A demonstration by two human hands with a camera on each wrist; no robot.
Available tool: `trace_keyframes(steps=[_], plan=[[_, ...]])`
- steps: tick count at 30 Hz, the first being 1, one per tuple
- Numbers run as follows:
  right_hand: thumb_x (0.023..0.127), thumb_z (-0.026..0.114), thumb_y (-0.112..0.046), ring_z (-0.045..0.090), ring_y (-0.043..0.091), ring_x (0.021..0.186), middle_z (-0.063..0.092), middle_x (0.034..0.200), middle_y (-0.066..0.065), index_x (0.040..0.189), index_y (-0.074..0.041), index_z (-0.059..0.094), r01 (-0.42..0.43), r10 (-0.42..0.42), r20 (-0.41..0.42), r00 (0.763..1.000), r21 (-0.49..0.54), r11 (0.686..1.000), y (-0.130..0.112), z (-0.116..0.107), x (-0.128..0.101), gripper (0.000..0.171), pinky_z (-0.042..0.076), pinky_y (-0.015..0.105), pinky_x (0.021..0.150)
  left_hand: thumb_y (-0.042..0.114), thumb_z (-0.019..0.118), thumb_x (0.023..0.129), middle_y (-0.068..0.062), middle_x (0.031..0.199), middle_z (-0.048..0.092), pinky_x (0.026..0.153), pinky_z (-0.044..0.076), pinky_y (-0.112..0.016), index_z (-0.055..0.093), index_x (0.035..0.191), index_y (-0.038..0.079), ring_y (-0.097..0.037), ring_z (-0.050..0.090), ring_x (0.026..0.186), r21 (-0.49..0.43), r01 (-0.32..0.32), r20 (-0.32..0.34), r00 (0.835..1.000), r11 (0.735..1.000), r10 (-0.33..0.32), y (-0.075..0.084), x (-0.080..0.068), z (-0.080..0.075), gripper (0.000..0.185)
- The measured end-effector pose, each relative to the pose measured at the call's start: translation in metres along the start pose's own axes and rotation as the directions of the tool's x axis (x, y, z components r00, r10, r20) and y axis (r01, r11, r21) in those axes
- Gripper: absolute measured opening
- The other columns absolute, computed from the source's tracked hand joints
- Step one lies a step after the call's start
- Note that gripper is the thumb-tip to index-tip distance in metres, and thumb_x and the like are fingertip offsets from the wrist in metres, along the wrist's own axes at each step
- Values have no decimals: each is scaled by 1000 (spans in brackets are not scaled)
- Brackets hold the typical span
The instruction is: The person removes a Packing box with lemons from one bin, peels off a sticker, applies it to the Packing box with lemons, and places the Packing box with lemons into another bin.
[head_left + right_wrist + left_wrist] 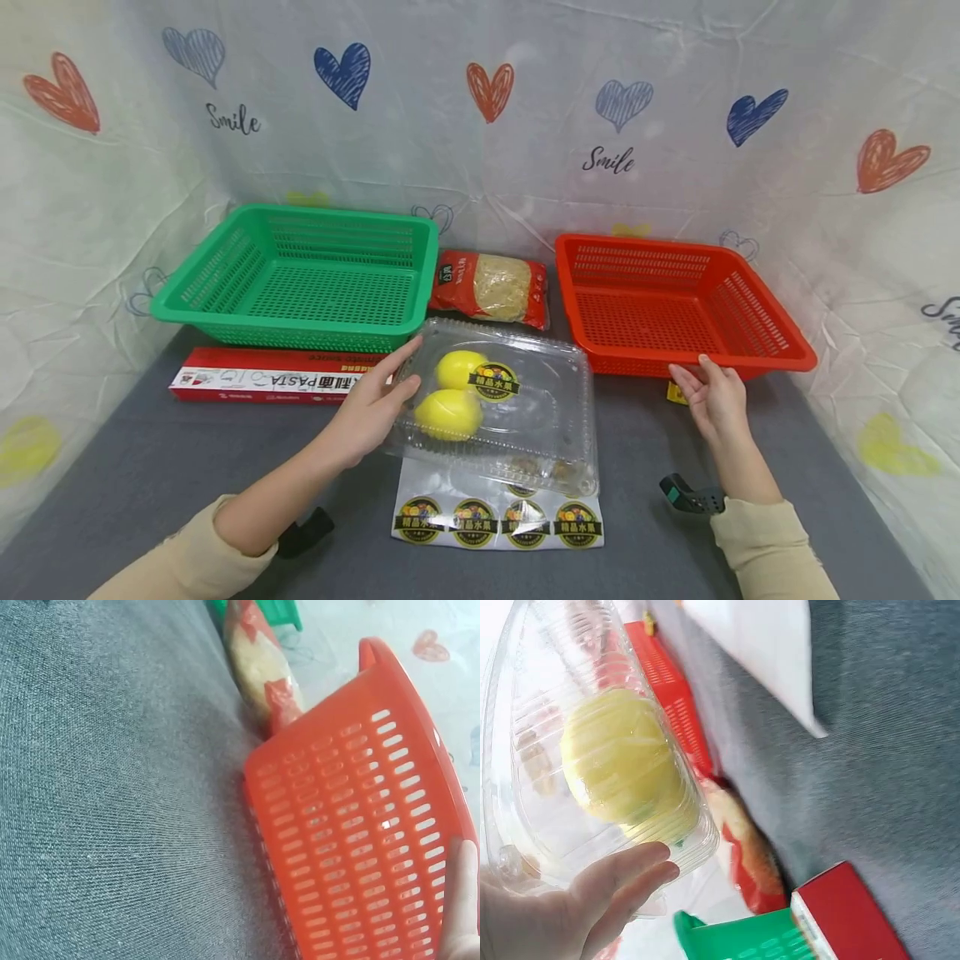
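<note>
A clear plastic clamshell box [525, 408] holds two yellow lemons [448, 413] and carries a round fruit sticker on its lid. My left hand [397, 375] grips the box's left edge, thumb on top, and the box sits tilted over a sheet of stickers [495, 521]. In the left wrist view the fingers [622, 881] lie under the box [547, 825], with a lemon [622, 765] inside. My right hand [705, 375] touches the front rim of the red basket [780, 362] with straight fingers. The right wrist view has one finger [461, 900] against the basket wall [352, 825].
A green basket [300, 335] stands at the back left, with a red-and-white pasta box [262, 385] in front of it. A bag of noodles [491, 287] lies between the two baskets. A small yellow item [677, 393] peeks from under the red basket. White heart-printed sheeting walls the grey table.
</note>
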State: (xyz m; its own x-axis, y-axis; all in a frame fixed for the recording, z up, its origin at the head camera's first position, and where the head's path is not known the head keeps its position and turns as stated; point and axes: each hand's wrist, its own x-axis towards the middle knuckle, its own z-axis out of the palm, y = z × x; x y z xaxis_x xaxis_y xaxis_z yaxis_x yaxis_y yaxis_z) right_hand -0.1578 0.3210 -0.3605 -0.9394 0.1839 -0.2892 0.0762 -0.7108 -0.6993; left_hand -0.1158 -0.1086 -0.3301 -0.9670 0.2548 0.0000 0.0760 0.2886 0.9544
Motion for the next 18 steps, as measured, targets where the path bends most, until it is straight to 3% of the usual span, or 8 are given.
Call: trace_keyframes(steps=[7,18], plan=[[90,57,-12,66,25,78,31,116,3,125,-18,18,16,-16,-1,1000,0,1000,0,1,0,53,50,32,79,15,44,97,-7,150,17,88,44,-49,25,145,17,-36,42,122,-20,-31,25,999,999,31,17,0,-5,52],[91,54,-12,66,25,76,35,112,4,115,-15,24,34,-34,-3,999,6,999,2,0,-1,39,50,32,78,13,43,98,-6,151,16,89,44,-47,24,145,18,-34,39,124,-70,-28,34,999,997,30,34,15,-7,52]])
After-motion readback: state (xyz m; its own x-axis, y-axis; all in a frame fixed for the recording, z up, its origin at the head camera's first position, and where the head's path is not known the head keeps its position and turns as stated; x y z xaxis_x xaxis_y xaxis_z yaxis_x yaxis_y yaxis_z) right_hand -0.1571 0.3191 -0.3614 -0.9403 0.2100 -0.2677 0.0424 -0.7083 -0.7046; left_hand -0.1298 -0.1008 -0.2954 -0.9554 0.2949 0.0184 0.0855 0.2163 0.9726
